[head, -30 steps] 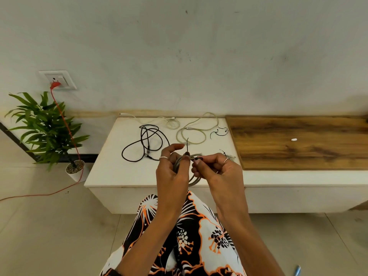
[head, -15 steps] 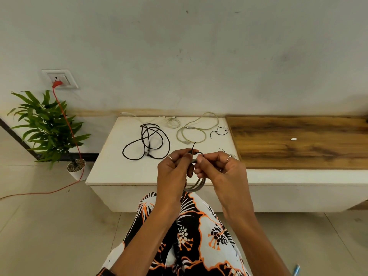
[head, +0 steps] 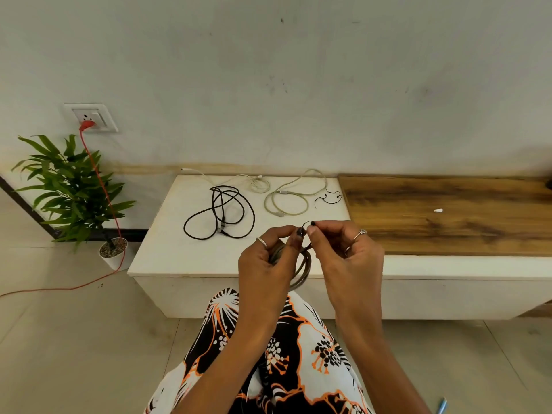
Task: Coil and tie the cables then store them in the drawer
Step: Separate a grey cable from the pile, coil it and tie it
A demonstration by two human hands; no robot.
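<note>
Most of the grey cable coil [head: 301, 265] is hidden behind the left hand [head: 265, 264]; a blue object [head: 441, 406] is cut off by the bottom edge.

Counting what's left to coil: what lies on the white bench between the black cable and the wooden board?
In the head view, a loose beige cable and a thin black tie beside it.

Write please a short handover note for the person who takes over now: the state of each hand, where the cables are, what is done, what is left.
Left hand: grips the coiled grey cable and pinches the thin black wire tie.
Right hand: pinches the same tie.
On the white cabinet top: loose black cable, thin white cable, pale beige cable, a spare black tie.
Done: grey cable coiled.
Left: finish its tie, coil and tie the other three, store all. No open drawer is visible.
</note>
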